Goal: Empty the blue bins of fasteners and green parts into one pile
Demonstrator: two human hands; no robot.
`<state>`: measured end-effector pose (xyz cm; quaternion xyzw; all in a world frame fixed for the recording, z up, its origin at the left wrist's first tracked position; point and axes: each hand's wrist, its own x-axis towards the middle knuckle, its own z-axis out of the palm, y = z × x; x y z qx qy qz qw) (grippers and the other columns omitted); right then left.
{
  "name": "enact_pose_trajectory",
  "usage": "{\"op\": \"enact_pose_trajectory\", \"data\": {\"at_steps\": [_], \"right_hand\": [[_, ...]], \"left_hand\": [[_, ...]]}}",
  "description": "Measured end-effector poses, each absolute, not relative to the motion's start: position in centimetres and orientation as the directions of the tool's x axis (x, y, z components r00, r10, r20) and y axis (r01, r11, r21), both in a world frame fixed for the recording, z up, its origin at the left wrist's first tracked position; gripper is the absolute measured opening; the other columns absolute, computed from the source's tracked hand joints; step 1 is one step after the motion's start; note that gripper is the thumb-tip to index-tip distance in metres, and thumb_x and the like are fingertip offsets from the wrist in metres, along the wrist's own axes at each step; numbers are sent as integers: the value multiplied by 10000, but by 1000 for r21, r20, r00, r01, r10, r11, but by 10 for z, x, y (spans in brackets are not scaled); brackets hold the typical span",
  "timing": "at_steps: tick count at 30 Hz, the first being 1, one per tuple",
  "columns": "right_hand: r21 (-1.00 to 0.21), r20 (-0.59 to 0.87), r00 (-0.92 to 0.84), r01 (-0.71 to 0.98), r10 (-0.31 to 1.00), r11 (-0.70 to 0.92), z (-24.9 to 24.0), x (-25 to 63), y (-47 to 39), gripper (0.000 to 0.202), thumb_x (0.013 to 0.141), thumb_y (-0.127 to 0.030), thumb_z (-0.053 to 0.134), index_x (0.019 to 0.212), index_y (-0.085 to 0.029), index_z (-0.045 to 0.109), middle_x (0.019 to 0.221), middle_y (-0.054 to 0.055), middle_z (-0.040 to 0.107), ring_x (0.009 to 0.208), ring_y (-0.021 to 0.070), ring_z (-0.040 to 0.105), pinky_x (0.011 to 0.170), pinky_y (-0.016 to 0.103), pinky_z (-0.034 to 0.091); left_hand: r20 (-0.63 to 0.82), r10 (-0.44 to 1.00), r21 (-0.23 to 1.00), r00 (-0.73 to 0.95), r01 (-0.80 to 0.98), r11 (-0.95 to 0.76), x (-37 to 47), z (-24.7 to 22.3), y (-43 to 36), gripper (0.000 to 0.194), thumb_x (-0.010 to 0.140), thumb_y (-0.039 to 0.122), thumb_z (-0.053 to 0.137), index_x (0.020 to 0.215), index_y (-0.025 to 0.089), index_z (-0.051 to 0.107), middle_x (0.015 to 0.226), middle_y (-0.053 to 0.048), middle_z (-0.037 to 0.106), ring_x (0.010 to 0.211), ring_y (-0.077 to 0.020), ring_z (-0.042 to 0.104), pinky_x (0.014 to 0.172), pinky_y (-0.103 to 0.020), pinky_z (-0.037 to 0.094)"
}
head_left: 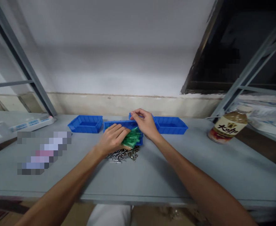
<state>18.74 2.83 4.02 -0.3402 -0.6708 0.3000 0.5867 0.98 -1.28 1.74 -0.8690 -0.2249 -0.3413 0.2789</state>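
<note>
My left hand point(113, 138) is curled around a bunch of glossy green plastic pieces point(133, 137), its thumb partly showing beneath them. They are at the front of a blue bin point(119, 122), whose inside is mostly hidden by my hand. Just below lies a loose pile of metal screws point(122, 156) on the table. My right hand point(146, 121) is raised over the bin's right side, in front of another blue bin point(130, 115) largely covered by it. Thumb and fingertips come together in a pinch; whatever is between them is too small to see.
One blue bin point(86, 124) stands at the left, another blue bin point(172, 125) at the right. A labelled drink bottle point(230, 125) is farther right. Power strips point(31, 124) and a blurred-out object point(46, 153) occupy the left of the grey table point(166, 179). Metal posts flank the table.
</note>
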Motion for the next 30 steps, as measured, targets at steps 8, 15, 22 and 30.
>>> {"op": "enact_pose_trajectory", "data": {"at_steps": [8,15,22,30], "right_hand": [[-855,513,7,94,858,511,30,190,44,253,777,-438,675,704,-199,636,691,49,668,681,174,622,715,339,492],[-815,575,125,169,808,554,34,195,46,284,789,-461,646,680,-199,631,659,22,663,653,169,614,669,304,473],[-761,643,371,219,669,610,45,225,59,301,810,-454,623,651,-198,619,636,16,649,654,167,603,692,305,463],[-764,612,518,193,598,615,56,253,68,295,808,-433,618,637,-197,577,609,-2,601,647,162,607,685,309,465]], "left_hand": [[813,117,-259,571,533,-805,13,15,-21,374,905,514,530,1005,158,585,754,-66,652,657,-182,559,612,-320,420],[923,0,-223,384,537,-813,9,20,-28,387,798,400,717,1054,138,594,773,-70,674,643,-156,590,604,-275,459],[992,44,-57,121,718,-694,2,30,-32,351,684,412,776,873,176,599,638,4,607,530,-125,562,487,-236,436],[924,227,-65,308,710,-702,5,16,-23,308,734,390,738,893,171,589,653,13,595,568,-120,565,539,-229,441]]}}
